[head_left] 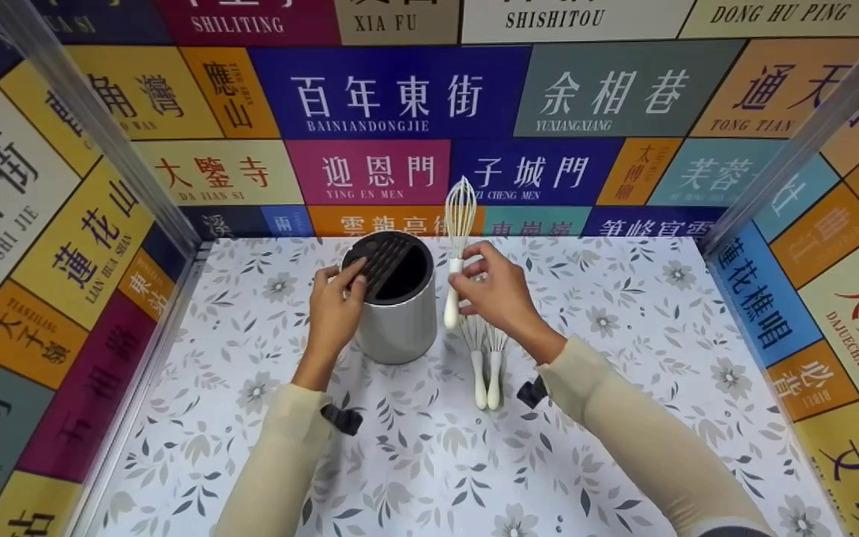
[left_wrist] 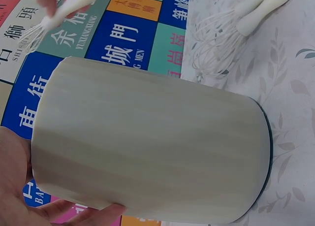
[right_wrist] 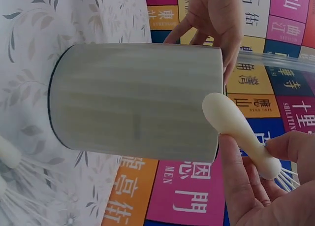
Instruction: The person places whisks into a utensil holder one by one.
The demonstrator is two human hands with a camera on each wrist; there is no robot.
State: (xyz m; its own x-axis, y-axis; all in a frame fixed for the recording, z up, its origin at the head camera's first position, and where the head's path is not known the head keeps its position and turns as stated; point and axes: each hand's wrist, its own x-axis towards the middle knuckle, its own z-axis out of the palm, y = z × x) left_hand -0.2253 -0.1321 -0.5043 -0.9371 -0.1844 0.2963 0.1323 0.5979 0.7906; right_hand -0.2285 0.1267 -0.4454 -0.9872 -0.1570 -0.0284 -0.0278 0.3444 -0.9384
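A light grey cylindrical utensil holder (head_left: pixel 398 332) with a black slotted top stands upright on the table. My left hand (head_left: pixel 338 302) grips its upper left rim, with fingertips on the black top; in the left wrist view the fingers (left_wrist: pixel 106 213) lie along the holder's side. To the right of the holder, my right hand (head_left: pixel 495 289) pinches a whisk (head_left: pixel 461 216) by its cream handle, wires up and handle end down, apart from the slots. In the right wrist view the whisk handle (right_wrist: pixel 236 125) overlaps the holder's top edge. Below my right hand lie two more whisks (head_left: pixel 486 369), their wire ends partly hidden.
A white table covering (head_left: pixel 601 447) with grey leaves and flowers lies under everything. Colourful panels (head_left: pixel 392 93) with printed characters rise at the back and both sides. Clear strips (head_left: pixel 124 142) run up the corners. Black straps (head_left: pixel 341 419) sit at the wrists.
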